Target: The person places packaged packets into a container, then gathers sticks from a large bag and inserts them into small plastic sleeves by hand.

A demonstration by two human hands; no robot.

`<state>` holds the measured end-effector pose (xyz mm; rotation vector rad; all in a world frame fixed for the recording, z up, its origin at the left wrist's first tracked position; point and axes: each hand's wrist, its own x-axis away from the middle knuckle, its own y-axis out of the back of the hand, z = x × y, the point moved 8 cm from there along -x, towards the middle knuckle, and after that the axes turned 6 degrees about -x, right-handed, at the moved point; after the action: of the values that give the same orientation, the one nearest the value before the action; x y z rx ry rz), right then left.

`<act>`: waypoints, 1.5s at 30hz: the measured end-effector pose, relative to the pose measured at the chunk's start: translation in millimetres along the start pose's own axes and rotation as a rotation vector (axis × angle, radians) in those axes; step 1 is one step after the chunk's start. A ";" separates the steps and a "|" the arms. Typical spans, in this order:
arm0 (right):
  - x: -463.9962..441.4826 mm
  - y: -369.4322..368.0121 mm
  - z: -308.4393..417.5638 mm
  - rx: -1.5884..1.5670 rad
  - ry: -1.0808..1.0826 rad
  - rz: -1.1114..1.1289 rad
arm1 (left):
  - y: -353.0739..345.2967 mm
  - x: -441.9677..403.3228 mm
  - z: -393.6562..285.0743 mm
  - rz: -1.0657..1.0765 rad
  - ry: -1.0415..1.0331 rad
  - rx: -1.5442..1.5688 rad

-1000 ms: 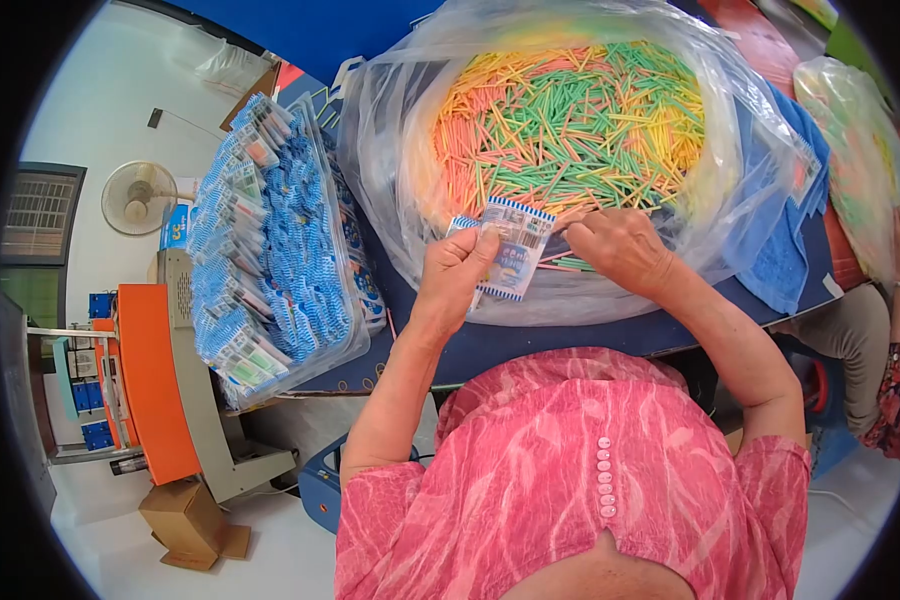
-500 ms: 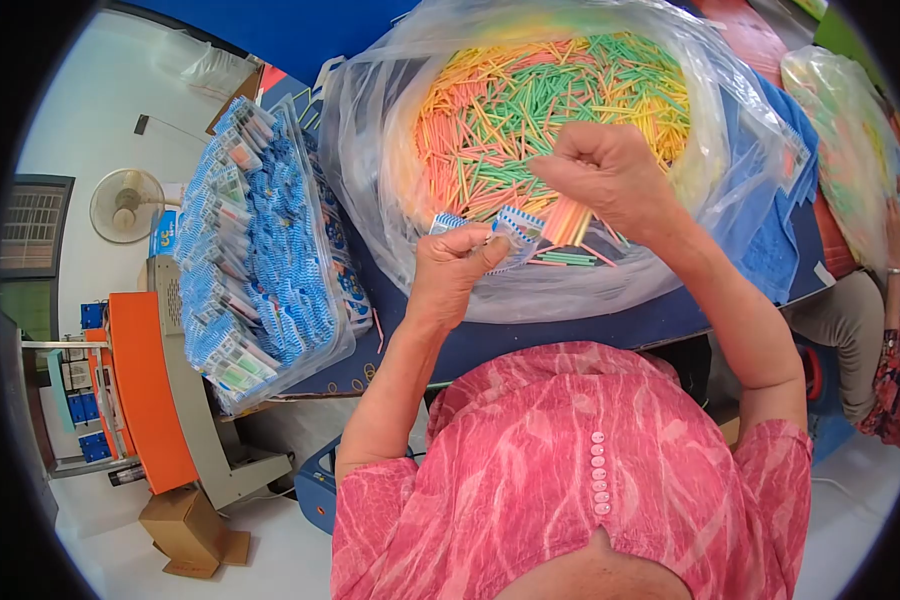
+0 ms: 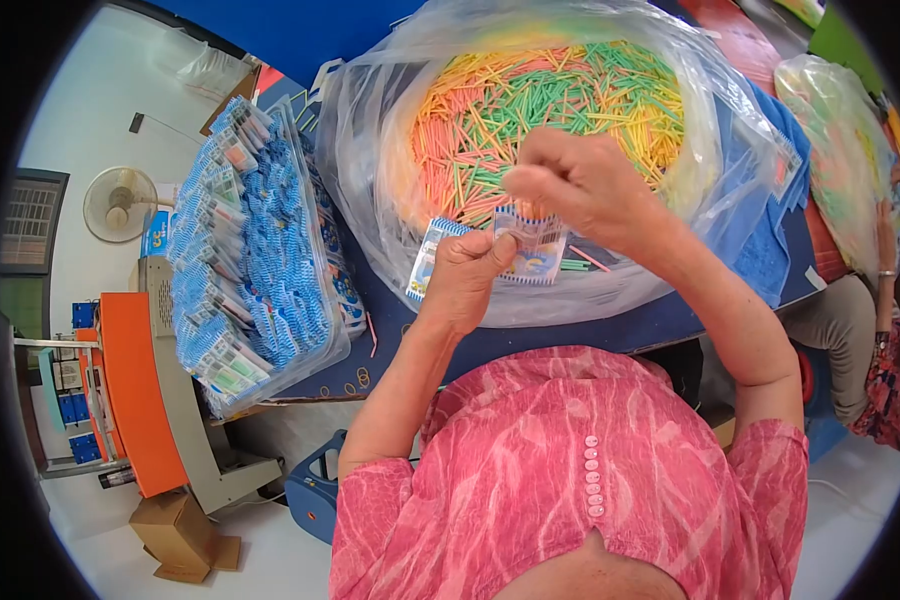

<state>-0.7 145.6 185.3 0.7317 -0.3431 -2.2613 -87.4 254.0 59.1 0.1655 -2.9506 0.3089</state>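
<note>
My left hand (image 3: pixel 462 280) pinches printed blue-and-white packets at the near edge of a big clear bag (image 3: pixel 370 190). One packet (image 3: pixel 532 250) stands upright to the right of my thumb, another (image 3: pixel 426 262) leans out to the left. Just above the right packet, my right hand (image 3: pixel 585 190) is closed at the packet's top edge, with orange-pink sticks partly showing under its fingers. Behind both hands the bag holds a heap of green, yellow, orange and pink sticks (image 3: pixel 560 100).
A clear bin (image 3: pixel 338 345) of filled blue-and-white packets (image 3: pixel 280 250) stands at the left. Rubber bands (image 3: pixel 356 384) lie near the table edge. A blue towel (image 3: pixel 765 240) is right of the bag. Farther right, a person (image 3: pixel 845 330) sits by another bag (image 3: pixel 835 150).
My right hand first rose with a bunch of sticks below it, then moved left and down to the packet. The packets in my left hand have spread apart.
</note>
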 end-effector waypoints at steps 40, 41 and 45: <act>-0.6 -30.0 -135.1 0.720 -0.074 0.386 | 37.5 27.3 -55.1 -0.393 -0.505 -1.330; -4.1 -34.3 -138.2 0.722 -0.080 0.380 | 35.3 24.2 -55.3 -0.368 -0.520 -1.290; -4.1 -45.0 -157.0 0.754 -0.114 0.481 | 22.3 1.4 -52.0 -0.267 -0.507 -1.077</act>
<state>69.9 175.7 41.1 0.7731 -1.3180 -1.6885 -83.5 286.7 105.1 0.5178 -2.9973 -1.5017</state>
